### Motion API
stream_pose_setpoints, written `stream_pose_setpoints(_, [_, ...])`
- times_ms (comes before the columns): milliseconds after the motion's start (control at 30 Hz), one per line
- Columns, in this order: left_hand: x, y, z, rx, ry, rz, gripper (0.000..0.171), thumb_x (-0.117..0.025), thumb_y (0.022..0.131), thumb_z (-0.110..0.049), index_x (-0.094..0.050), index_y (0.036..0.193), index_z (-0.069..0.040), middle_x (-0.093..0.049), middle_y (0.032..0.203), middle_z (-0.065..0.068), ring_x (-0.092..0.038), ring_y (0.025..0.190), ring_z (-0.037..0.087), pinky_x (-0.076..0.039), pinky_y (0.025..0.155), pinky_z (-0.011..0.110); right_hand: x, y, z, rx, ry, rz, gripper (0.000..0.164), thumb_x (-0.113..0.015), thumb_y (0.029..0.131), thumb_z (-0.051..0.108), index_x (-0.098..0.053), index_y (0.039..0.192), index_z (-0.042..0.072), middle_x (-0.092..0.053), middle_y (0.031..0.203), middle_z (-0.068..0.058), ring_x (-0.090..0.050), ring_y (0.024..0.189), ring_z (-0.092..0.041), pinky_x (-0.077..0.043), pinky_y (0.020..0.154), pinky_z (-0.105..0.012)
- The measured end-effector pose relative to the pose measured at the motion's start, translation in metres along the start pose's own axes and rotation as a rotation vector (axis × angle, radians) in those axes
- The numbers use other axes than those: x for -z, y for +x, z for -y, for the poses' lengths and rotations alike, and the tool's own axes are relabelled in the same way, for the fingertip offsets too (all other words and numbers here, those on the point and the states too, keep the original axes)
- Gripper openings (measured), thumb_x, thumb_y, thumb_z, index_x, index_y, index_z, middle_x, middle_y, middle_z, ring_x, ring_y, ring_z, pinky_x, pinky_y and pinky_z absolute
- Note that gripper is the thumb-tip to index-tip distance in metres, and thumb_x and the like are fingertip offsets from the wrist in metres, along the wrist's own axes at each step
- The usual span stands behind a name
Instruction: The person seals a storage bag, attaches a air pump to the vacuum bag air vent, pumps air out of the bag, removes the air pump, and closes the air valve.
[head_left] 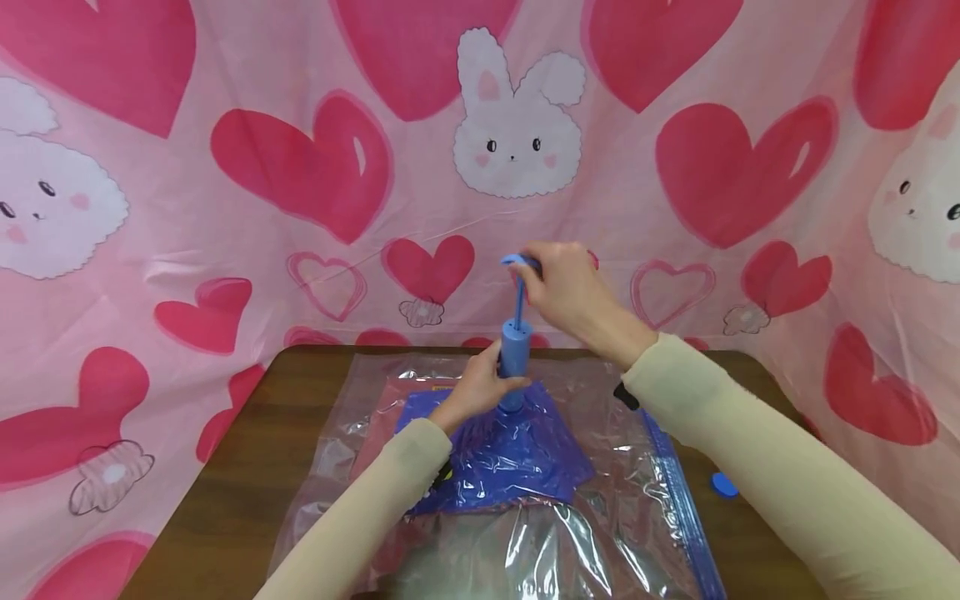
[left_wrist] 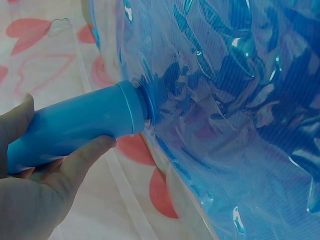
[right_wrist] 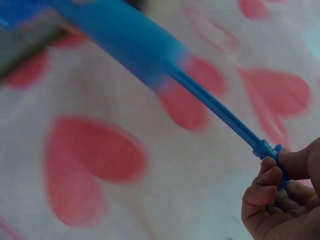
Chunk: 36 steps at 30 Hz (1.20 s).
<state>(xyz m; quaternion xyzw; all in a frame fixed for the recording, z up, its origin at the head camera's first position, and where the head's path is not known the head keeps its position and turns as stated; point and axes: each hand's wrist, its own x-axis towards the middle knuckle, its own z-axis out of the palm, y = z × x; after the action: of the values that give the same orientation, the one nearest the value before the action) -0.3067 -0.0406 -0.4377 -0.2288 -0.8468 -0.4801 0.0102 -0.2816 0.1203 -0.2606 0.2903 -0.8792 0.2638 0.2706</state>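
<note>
A blue hand pump [head_left: 514, 354] stands nearly upright on a clear plastic storage bag [head_left: 600, 542], its lower end against the bag's top. Folded blue cloth [head_left: 487, 467] and some pink cloth show through the plastic. My left hand [head_left: 474, 387] grips the pump's cylinder low down; in the left wrist view, thumb and fingers wrap the blue cylinder [left_wrist: 85, 125] where it meets the bag [left_wrist: 225, 125]. Above, my right hand [head_left: 561, 279] holds the handle [head_left: 517, 260], with the rod [right_wrist: 215, 107] drawn well out of the cylinder. The right wrist view shows fingers curled round the handle.
The bag covers much of a dark wooden table [head_left: 232, 492], with a blue zip strip [head_left: 678, 492] along its right side. A small round blue cap [head_left: 724, 485] lies right of it. Pink heart-and-rabbit fabric [head_left: 420, 183] hangs close behind and at both sides.
</note>
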Motion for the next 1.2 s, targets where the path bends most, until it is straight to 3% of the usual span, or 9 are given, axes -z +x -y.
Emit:
stream_pose_setpoints(200, [-0.001,0.000,-0.002,-0.016,-0.004,0.010,0.066,-0.082,0.094,-0.014,-0.048,0.150,-0.005,-0.066,0.136,0.018,-0.066,0.123,0.038,-0.052,0.101,0.055,-0.040,-0.031,-0.021,-0.051,-0.036,0.140,0.014,-0.074,0.099,0.008,-0.072,0.102,-0.005,-0.068,0.077,-0.010,-0.066,0.066,-0.022,-0.061,0.069,-0.040])
stream_pose_setpoints(467, [0.000,-0.001,-0.001,-0.044,0.000,0.005,0.066,-0.081,0.094,-0.011,-0.048,0.151,-0.005,-0.066,0.136,0.018,-0.066,0.123,0.038,-0.052,0.101,0.054,-0.047,-0.036,-0.022,-0.049,-0.016,0.121,0.011,-0.073,0.098,0.005,-0.071,0.100,-0.006,-0.068,0.080,-0.012,-0.066,0.069,-0.025,-0.061,0.071,-0.042])
stream_pose_setpoints(700, [-0.002,0.000,0.000,-0.031,0.008,-0.006,0.063,-0.083,0.093,-0.014,-0.051,0.146,-0.004,-0.067,0.133,0.019,-0.067,0.120,0.038,-0.053,0.099,0.055,-0.033,-0.028,-0.015,-0.001,0.027,0.034,0.010,-0.072,0.099,0.004,-0.069,0.097,-0.006,-0.057,0.071,-0.009,-0.055,0.061,-0.024,-0.055,0.064,-0.039])
stream_pose_setpoints(933, [-0.002,-0.001,0.001,0.006,0.013,0.001,0.061,-0.084,0.092,-0.013,-0.052,0.144,-0.006,-0.067,0.134,0.020,-0.065,0.123,0.041,-0.051,0.100,0.059,0.001,-0.003,0.002,0.042,0.050,-0.060,0.016,-0.067,0.103,0.005,-0.072,0.092,-0.005,-0.056,0.065,-0.007,-0.048,0.054,-0.020,-0.045,0.057,-0.036])
stream_pose_setpoints(1200, [-0.003,-0.003,0.001,0.000,-0.001,0.020,0.062,-0.083,0.092,-0.012,-0.051,0.146,-0.008,-0.065,0.138,0.017,-0.063,0.127,0.041,-0.050,0.102,0.059,0.037,0.013,0.022,-0.016,0.076,-0.085,0.017,-0.068,0.103,0.009,-0.076,0.111,-0.004,-0.068,0.078,-0.011,-0.059,0.062,-0.023,-0.054,0.065,-0.036])
